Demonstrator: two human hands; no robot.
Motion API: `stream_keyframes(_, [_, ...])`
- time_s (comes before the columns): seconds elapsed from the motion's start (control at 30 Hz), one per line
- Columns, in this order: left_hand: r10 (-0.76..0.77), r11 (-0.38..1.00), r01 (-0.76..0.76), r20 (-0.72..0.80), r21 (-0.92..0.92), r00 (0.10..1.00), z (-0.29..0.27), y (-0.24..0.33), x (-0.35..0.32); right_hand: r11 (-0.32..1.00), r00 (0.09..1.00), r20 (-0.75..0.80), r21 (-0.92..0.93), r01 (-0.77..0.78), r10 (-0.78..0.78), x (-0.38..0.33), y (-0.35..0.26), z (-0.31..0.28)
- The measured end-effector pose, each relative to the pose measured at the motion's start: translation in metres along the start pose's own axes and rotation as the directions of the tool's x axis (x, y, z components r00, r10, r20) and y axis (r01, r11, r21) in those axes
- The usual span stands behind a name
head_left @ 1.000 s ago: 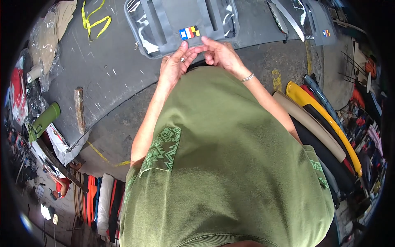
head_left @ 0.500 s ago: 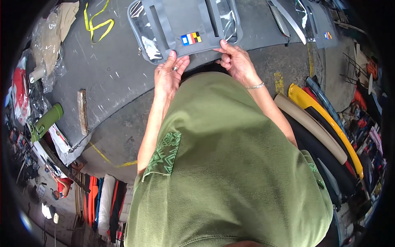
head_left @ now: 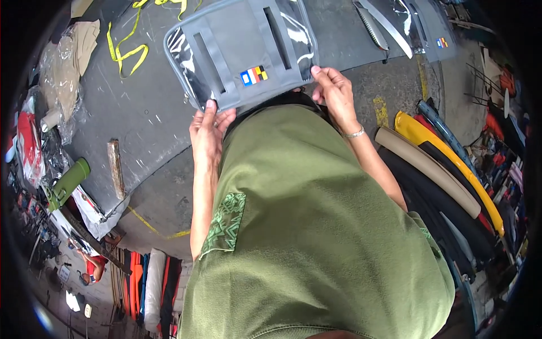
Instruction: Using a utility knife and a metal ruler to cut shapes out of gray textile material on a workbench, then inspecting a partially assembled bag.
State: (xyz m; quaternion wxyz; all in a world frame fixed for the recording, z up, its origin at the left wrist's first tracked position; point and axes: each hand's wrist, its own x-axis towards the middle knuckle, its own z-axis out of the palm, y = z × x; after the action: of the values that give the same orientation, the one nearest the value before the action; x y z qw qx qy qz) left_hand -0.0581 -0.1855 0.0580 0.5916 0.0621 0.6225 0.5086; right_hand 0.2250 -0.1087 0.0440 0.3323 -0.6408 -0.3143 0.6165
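Observation:
A flat grey pouch (head_left: 240, 42) with clear plastic side windows, two long grey straps and a small multicoloured flag label lies slightly tilted across the dark table's (head_left: 164, 107) near edge. My left hand (head_left: 208, 135) pinches its near left corner, thumb on top and fingers beneath. At the near right corner, my right hand (head_left: 337, 96), with a bracelet on its wrist, grips the edge between thumb and curled fingers. Part of the pouch's far side is cut off by the frame's top.
A yellow tape measure (head_left: 127, 53) lies left of the pouch, a wooden stick (head_left: 116, 169) nearer. On the right are a saw-like blade (head_left: 372, 25) and a similar grey piece (head_left: 432, 31). Rolls of material, one yellow (head_left: 451, 164), stand beside me. A person (head_left: 93, 268) is at lower left.
The pouch has come closer to my body and turned a little, its left side now lower. My hands have spread apart to its near corners, the left one moving down and left.

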Motion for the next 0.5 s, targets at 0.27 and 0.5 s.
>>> stream_keyframes(0.27, [0.135,0.879,-0.090,-0.063,0.468,0.989,-0.060,0.018,0.013,0.973,0.981,-0.031,-0.138,0.188,-0.194,0.010,-0.007,-0.018])
stream_keyframes(0.5, [0.431,0.746,-0.358,0.003,0.562,0.902,-0.032,0.045,0.040,0.805,0.900,-0.048,-0.468,0.363,-0.434,0.031,-0.018,0.003])
